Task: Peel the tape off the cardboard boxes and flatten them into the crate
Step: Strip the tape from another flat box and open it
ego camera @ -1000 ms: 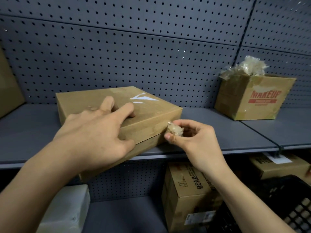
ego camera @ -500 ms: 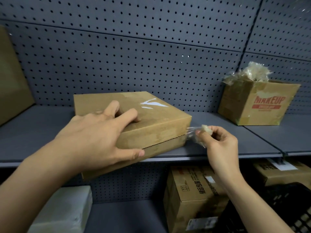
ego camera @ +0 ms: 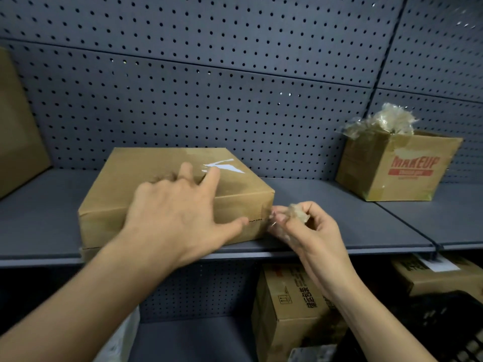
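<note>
I see the flat brown box (ego camera: 167,194) lying on the gray shelf (ego camera: 339,220), close to the front edge. White scraps are stuck on its top. The left hand (ego camera: 180,212) lies on the box with its fingers spread out. The fingers press on the top and the thumb rests on the front side. The right hand (ego camera: 311,231) is just beside the box's front right corner. Its fingers are curled and pinch a crumpled wad of tape (ego camera: 299,214). I think a thin clear strip runs from the wad to the corner, but it is too blurry to be sure. The two hands are near each other and do not touch.

Farther right on the same shelf stands a second box (ego camera: 397,171) with red letters. A heap of clear tape (ego camera: 384,121) sits on top of it. Behind is a gray wall (ego camera: 235,87) full of little holes. On the shelf below stands a lower box (ego camera: 290,309), and a black crate (ego camera: 449,327) shows in the bottom right corner.
</note>
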